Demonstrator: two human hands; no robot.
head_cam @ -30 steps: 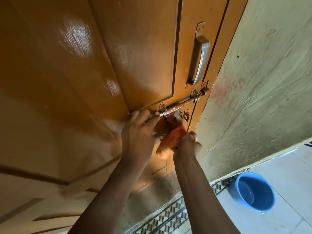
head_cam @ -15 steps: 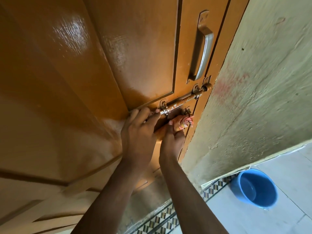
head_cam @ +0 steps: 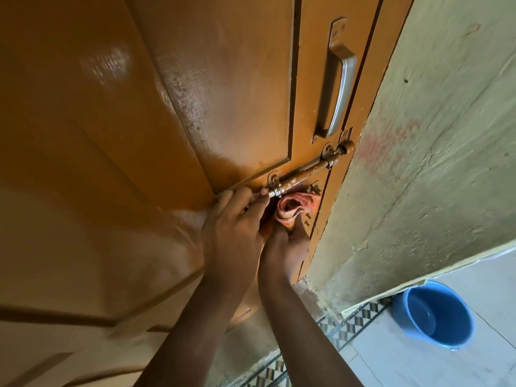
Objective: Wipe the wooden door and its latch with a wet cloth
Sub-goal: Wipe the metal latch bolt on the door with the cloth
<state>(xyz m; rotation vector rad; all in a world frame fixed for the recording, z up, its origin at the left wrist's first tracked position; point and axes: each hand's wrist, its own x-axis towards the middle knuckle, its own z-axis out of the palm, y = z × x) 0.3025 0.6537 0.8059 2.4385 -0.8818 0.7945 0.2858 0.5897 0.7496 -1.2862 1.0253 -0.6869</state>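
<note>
My left hand [head_cam: 233, 227] curls its fingers around the near end of the latch [head_cam: 304, 173], the rusty sliding bolt on the glossy orange wooden door [head_cam: 217, 88]. My right hand [head_cam: 284, 251] grips the bunched pink cloth [head_cam: 293, 208], pushing it up against the door just under the bolt; whether it touches the bolt itself I can't quite tell. A metal handle [head_cam: 339, 82] sits above the latch. A blue bucket [head_cam: 435, 314] stands on the tiled floor [head_cam: 413, 367], beside the rough wall [head_cam: 441, 152].

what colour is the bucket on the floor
Blue; the bucket shows clearly in the head view, lower right.
</note>
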